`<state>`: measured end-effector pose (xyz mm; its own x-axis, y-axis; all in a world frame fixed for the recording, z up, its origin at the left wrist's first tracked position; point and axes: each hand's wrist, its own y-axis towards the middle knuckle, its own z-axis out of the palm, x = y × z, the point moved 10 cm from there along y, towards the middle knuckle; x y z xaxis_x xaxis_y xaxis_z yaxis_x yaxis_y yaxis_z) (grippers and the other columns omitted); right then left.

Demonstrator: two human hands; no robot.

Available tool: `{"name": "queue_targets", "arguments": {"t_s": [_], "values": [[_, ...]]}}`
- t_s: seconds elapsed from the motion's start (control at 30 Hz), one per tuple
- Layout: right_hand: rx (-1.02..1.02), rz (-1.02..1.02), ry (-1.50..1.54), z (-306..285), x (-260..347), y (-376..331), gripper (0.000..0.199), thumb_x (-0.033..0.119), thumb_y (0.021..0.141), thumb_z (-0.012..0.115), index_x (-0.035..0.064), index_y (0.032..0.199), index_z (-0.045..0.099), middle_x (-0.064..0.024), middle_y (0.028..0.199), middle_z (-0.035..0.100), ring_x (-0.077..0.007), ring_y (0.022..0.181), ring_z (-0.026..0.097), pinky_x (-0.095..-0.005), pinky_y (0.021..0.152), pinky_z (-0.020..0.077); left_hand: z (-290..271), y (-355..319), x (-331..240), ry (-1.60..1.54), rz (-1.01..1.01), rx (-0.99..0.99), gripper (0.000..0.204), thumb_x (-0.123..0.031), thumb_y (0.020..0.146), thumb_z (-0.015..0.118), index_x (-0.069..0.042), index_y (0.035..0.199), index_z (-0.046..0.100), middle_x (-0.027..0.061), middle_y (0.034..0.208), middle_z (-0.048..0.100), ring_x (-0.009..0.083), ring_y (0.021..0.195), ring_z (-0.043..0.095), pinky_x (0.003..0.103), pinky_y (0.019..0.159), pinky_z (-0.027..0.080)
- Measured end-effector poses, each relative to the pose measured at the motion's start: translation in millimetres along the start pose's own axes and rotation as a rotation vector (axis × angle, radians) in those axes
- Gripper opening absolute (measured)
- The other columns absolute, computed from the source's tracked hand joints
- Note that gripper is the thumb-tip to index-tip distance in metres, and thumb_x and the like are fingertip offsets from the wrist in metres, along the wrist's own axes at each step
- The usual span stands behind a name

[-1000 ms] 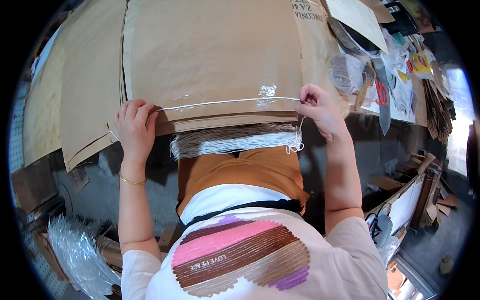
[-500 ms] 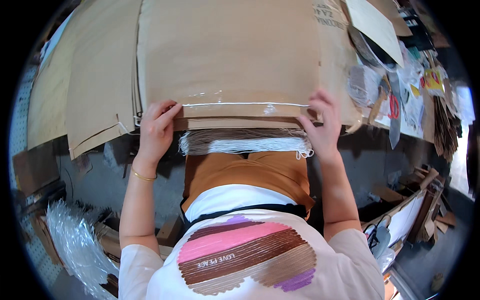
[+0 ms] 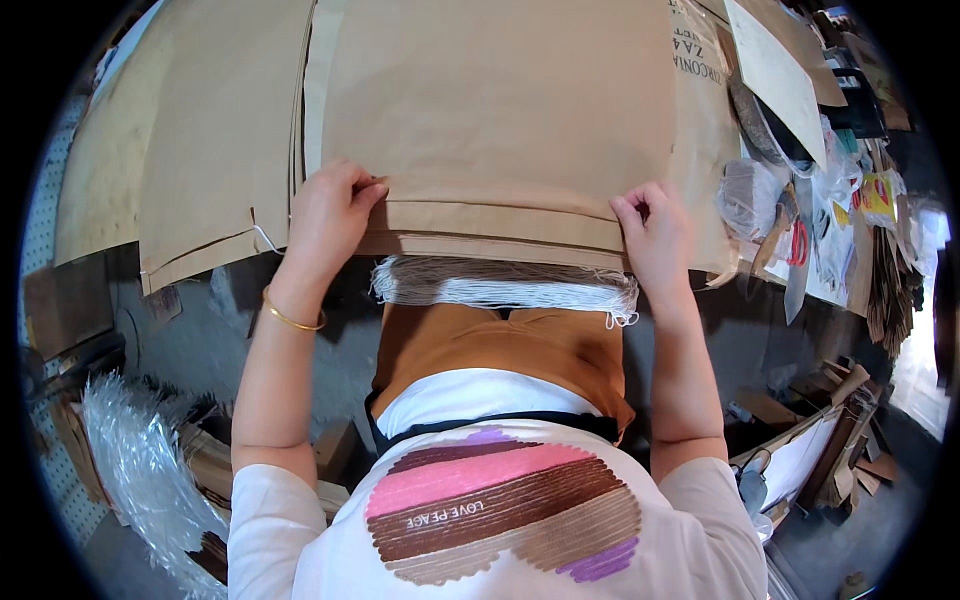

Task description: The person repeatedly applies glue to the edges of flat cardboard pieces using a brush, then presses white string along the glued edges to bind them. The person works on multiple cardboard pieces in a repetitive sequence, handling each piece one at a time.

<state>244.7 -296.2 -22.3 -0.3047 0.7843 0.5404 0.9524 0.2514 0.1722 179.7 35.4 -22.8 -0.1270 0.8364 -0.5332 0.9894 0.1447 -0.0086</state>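
A large sheet of brown kraft paper (image 3: 500, 110) lies on top of a stack in front of me, with a folded strip (image 3: 500, 220) along its near edge. My left hand (image 3: 338, 210) is closed in a pinch at the left end of that strip. At the right end my right hand (image 3: 655, 235) pinches too, thumb against bent forefinger. The white cord seen before no longer shows between the hands. Just below the stack's near edge hangs a bundle of white and brown strings (image 3: 500, 285), with loose loops at its right end.
More kraft sheets (image 3: 215, 130) lie to the left, a short white cord (image 3: 266, 238) at their edge. On the right are red-handled scissors (image 3: 798, 242), a knife blade (image 3: 797, 290) and clear plastic bags (image 3: 750, 195). Clear plastic film (image 3: 145, 480) is heaped at lower left.
The paper's near edge now lies folded over where the white cord and shiny tape showed. Both hands remain at the ends, the left slightly farther forward. The view has shifted slightly.
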Motion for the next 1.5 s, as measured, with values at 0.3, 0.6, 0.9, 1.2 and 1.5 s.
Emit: {"name": "queue_targets", "arguments": {"t_s": [0.3, 0.6, 0.9, 1.2, 1.5], "values": [[-0.208, 0.039, 0.130, 11, 26, -18, 0.038, 0.024, 0.082, 0.066, 0.0098, 0.116, 0.058, -0.0125, 0.116, 0.054, -0.0314, 0.109, 0.050, -0.0418, 0.094, 0.0390, 8, -24, -69, 0.354, 0.314, -0.233, 0.049, -0.020, 0.081, 0.068, -0.002, 0.122, 0.047, 0.0186, 0.114, 0.054, 0.0385, 0.103, 0.054, 0.044, 0.082, 0.046], [-0.018, -0.044, -0.298, 9, 22, -40, 0.086, 0.045, 0.079, 0.067, -0.0052, 0.140, 0.032, -0.0211, 0.146, 0.032, -0.0343, 0.138, 0.025, -0.0460, 0.113, 0.0197, 32, -26, -32, 0.588, 0.176, 0.033, 0.111, -0.060, 0.071, 0.066, 0.010, 0.143, 0.018, 0.0245, 0.151, 0.017, 0.0363, 0.142, 0.013, 0.047, 0.115, 0.011], [0.032, -0.161, -0.292, 17, 12, -71, 0.084, 0.034, 0.072, 0.075, 0.0000, 0.139, 0.036, -0.0188, 0.143, 0.037, -0.0338, 0.135, 0.031, -0.0460, 0.110, 0.0264, 33, -29, -30, 0.651, 0.202, -0.006, 0.112, -0.067, 0.074, 0.058, 0.010, 0.143, 0.017, 0.0245, 0.152, 0.017, 0.0357, 0.143, 0.013, 0.046, 0.115, 0.011], [-0.212, -0.161, 0.184, -49, 0, -83, 0.023, 0.008, 0.064, 0.078, 0.0056, 0.080, 0.063, -0.0088, 0.098, 0.066, -0.0293, 0.091, 0.062, -0.0399, 0.085, 0.0475, 34, -30, -33, 0.708, 0.201, -0.006, 0.109, -0.067, 0.076, 0.056, 0.010, 0.143, 0.017, 0.0247, 0.151, 0.018, 0.0356, 0.142, 0.013, 0.046, 0.115, 0.011], [-0.080, -0.313, -0.074, -20, 51, -78, 0.034, 0.017, 0.070, 0.074, 0.0008, 0.099, 0.064, -0.0121, 0.114, 0.060, -0.0298, 0.113, 0.054, -0.0467, 0.099, 0.0382, 31, -28, -36, 0.642, 0.208, -0.017, 0.107, -0.065, 0.075, 0.060, 0.010, 0.142, 0.022, 0.0256, 0.150, 0.021, 0.0356, 0.141, 0.017, 0.046, 0.115, 0.012]]}}
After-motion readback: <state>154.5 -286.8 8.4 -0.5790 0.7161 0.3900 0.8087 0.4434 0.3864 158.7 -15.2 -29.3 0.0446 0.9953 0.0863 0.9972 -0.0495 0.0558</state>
